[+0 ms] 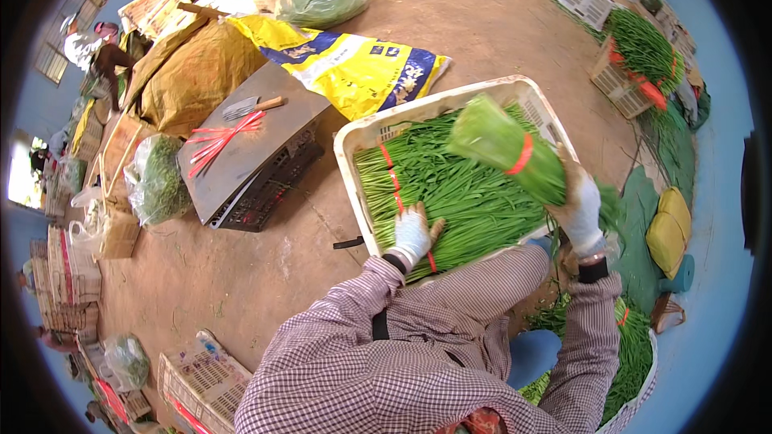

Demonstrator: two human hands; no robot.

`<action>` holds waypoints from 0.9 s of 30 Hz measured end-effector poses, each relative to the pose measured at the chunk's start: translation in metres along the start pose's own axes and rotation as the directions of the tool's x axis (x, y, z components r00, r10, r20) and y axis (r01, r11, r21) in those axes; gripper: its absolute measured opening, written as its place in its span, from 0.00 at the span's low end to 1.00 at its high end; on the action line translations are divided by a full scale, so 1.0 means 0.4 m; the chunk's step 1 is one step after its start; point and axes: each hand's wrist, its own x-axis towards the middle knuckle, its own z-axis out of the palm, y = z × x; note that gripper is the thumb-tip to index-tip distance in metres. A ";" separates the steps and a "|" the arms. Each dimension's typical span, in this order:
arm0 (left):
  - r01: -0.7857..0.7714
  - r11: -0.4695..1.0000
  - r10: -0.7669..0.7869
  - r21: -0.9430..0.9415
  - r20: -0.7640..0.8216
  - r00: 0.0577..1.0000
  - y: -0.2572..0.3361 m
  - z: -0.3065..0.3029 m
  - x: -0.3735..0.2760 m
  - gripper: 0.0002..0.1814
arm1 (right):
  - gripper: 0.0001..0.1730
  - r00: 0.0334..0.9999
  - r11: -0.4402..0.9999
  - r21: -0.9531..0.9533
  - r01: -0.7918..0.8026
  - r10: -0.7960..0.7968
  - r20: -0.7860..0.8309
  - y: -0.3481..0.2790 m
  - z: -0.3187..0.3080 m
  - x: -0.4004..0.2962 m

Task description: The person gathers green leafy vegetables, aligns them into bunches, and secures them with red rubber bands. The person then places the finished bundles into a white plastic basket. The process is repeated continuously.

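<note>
A white plastic crate (345,160) in front of me is filled with garlic chives (458,181) in bundles tied with red bands. My left hand (414,234), in a white glove with soiled fingertips, lies on the bundles at the crate's near left side, thumb spread from the fingers. Raised over the crate's right part is another bundle of chives (506,144) with one red band. My right hand (577,205), also gloved, grips it by the leafy part, cut stem ends towards the upper left. This bundle is slightly blurred.
Left of the crate, a low metal-topped stand (259,126) carries a cleaver (250,107) and red ties (220,141). A yellow plastic sack (356,66) lies beyond. More chives (630,361) fill a sack at my right. People (99,51) are at the far left.
</note>
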 end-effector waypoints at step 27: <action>-0.211 0.963 0.243 0.166 -0.206 0.948 -0.010 0.045 0.155 0.30 | 0.48 0.673 0.998 -0.064 -0.023 0.063 0.737 -0.111 0.456 0.031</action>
